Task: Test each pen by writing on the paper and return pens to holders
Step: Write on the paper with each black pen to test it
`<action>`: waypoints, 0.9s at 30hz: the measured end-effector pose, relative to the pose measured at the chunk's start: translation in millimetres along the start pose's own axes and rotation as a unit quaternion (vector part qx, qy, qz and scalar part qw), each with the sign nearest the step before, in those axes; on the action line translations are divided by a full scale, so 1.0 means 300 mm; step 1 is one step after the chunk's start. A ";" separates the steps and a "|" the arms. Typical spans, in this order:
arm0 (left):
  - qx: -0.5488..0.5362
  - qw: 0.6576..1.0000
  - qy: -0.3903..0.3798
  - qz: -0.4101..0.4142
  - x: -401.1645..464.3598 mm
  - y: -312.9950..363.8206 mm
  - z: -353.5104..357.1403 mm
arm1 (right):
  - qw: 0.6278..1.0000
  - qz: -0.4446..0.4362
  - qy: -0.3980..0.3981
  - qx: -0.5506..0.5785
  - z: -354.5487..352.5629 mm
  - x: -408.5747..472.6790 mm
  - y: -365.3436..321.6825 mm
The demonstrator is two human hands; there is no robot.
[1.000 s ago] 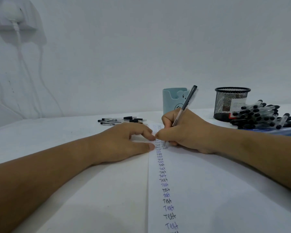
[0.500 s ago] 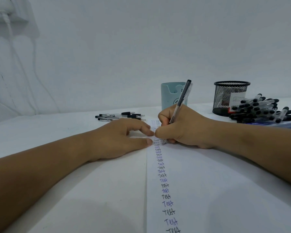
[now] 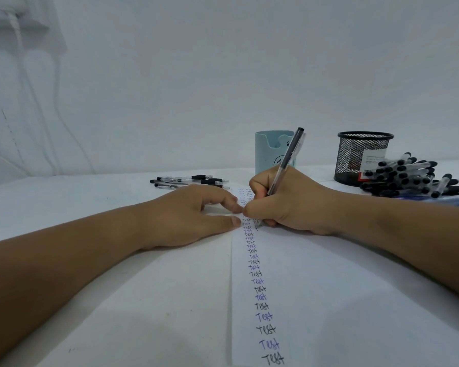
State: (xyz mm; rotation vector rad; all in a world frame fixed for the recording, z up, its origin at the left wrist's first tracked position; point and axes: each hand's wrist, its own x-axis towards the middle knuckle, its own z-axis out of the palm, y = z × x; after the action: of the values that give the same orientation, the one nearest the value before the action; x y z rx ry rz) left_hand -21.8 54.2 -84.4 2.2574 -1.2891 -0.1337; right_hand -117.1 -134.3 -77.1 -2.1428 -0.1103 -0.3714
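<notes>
Little has moved since the earlier frame: both hands stay mid-frame on the paper [image 3: 316, 287], and the pen [image 3: 286, 160] leans at much the same tilt, its dark cap end pointing toward the upper right. It has a clear barrel, and its tip is hidden behind the fingers, probably touching the sheet. The right hand [image 3: 289, 205] curls closed around the pen's lower barrel, so the pen rises out of the top of the grip. The left hand [image 3: 186, 215] rests flat with loose fingers, its thumb tip on the paper's left edge. A column of "Test" words runs toward the bottom of the frame. Behind stand a blue holder [image 3: 268, 152] and a black mesh holder [image 3: 355, 160].
</notes>
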 end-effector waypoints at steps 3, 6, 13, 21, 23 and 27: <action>-0.001 1.000 0.001 0.000 -0.002 -0.001 -0.001 | 1.000 -0.013 0.005 -0.015 0.008 0.001 0.000; 0.001 1.000 0.002 0.007 -0.002 0.001 0.000 | 1.000 -0.016 0.006 -0.009 0.003 0.005 0.008; 0.010 1.000 0.002 0.011 -0.001 0.002 0.000 | 1.000 -0.005 -0.002 0.025 -0.010 0.007 0.015; 0.013 1.000 0.004 0.018 -0.006 0.007 -0.001 | 1.000 -0.013 0.010 -0.018 -0.001 0.002 0.001; 0.017 1.000 0.001 0.017 -0.006 0.009 -0.001 | 1.000 -0.015 0.011 -0.020 -0.002 0.000 0.004; 0.022 1.000 -0.001 0.022 -0.006 0.013 0.000 | 1.000 -0.009 -0.008 -0.010 -0.004 -0.002 0.004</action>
State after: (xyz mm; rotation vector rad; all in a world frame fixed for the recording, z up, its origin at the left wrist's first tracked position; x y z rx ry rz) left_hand -25.7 54.1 -82.9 2.2639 -1.3535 -0.0916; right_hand -117.6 -135.9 -77.7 -2.1653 -0.1347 -0.3669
